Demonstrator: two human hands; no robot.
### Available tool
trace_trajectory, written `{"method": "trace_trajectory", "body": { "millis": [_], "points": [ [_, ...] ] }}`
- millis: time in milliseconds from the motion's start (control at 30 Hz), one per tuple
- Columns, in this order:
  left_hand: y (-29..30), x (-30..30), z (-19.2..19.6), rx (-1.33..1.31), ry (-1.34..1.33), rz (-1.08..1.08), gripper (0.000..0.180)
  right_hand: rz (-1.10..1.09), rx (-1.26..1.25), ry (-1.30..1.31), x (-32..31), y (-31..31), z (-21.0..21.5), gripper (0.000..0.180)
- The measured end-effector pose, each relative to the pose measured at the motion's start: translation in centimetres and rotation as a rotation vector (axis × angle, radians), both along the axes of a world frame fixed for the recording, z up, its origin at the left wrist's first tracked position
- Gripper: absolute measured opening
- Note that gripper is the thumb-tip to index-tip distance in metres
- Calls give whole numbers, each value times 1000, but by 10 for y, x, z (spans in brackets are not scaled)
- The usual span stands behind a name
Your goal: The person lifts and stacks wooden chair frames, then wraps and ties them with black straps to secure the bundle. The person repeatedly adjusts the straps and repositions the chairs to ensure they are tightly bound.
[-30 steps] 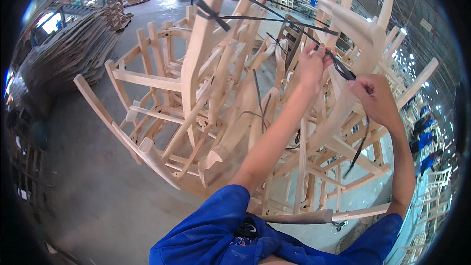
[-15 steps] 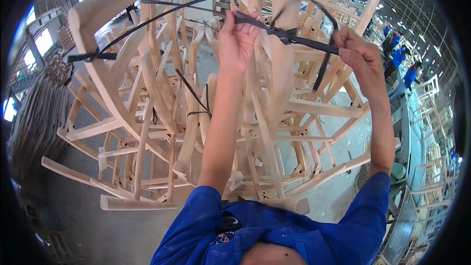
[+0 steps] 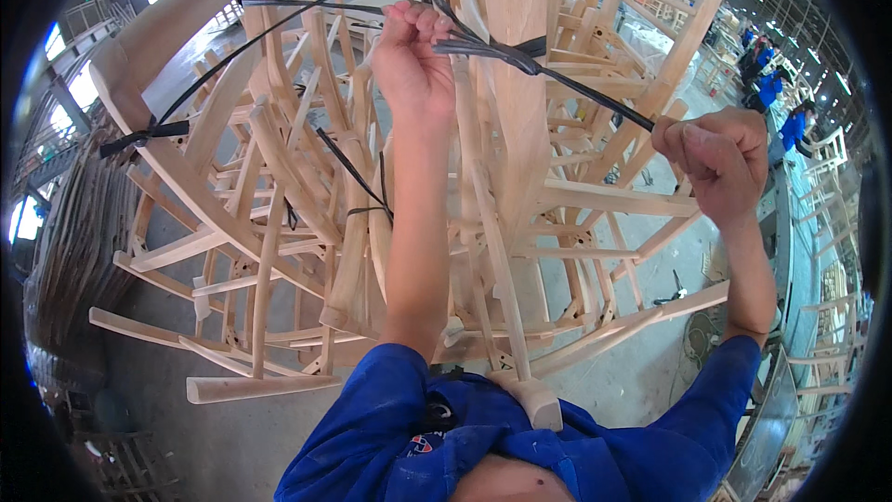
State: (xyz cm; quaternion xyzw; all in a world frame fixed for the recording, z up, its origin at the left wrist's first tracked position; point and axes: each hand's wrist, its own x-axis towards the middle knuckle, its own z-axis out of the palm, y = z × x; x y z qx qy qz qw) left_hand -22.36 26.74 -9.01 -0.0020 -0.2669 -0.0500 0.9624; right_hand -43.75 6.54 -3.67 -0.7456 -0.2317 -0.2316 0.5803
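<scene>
A black strap (image 3: pixel 595 93) runs taut from a knot (image 3: pixel 520 58) in front of a thick pale wooden post (image 3: pixel 520 121). My right hand (image 3: pixel 717 163) is closed in a fist round the strap's end, right of the post. On the other side my left hand (image 3: pixel 415 60) is raised, its fingers curled round the black strap (image 3: pixel 316 5) that comes in from the left. A folded strap end sticks out beside its palm. Another black strap (image 3: pixel 149 135) is knotted round a curved chair part (image 3: pixel 177 163) at the left.
Bare wooden chair frames (image 3: pixel 288 214) stand stacked and tangled before me, their legs jutting toward my body. A stack of thin sheets (image 3: pixel 79 223) stands at far left. Along the right runs a long bench (image 3: pixel 790 251), with people in blue (image 3: pixel 794 130) beyond it.
My right hand has moved right and down, drawing its strap end out straight. The loose loop near the post has gone and the knot looks tighter. My left hand has shifted left, its fingers more curled.
</scene>
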Motion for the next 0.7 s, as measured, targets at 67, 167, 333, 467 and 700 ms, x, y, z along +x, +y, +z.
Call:
{"method": "trace_trajectory", "body": {
  "millis": [67,167,333,467,700],
  "points": [
    [1,2,-1,53,-25,86,13,-26,-39,21,7,-4,7,18],
    [5,5,-3,121,-8,181,8,-19,4,31,14,-13,-1,18],
    [5,-5,7,154,-8,276,5,-369,-35,-278,17,-43,-40,26],
    [-10,4,3,43,15,229,7,-85,235,-43,-1,-56,-27,37],
    [12,-4,8,126,50,225,3,-93,208,11,7,-46,-16,41]
  ]
}}
